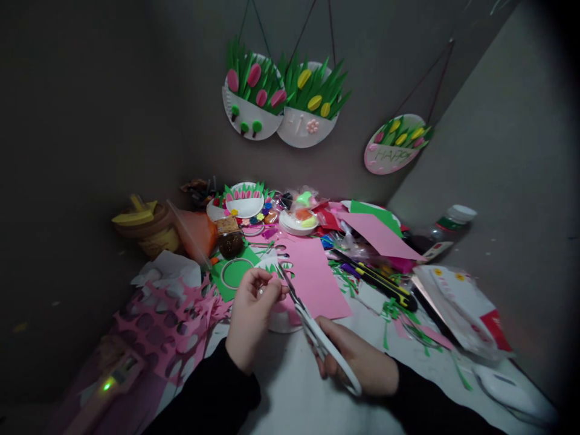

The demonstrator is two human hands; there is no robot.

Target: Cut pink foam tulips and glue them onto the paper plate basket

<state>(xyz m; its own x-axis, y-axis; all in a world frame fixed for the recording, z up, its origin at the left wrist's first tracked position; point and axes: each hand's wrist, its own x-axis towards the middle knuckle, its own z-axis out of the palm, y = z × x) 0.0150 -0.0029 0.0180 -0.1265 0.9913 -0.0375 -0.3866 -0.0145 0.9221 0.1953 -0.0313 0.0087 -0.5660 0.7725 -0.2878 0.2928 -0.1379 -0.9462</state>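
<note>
Gripping slim scissors (319, 338), white handles, dark blades, right hand (351, 353) had fingers curled round the loops; left hand (254, 308) pinched a small pink piece (274, 276), partly hidden.

Green lettering "HAPP", last letter unclear | stood on round white-and-pink paper plate (385, 162) hung at right | marks on dark bottle with white cap (446, 232) and white-and-red plastic packet (473, 308) were illegible
</note>
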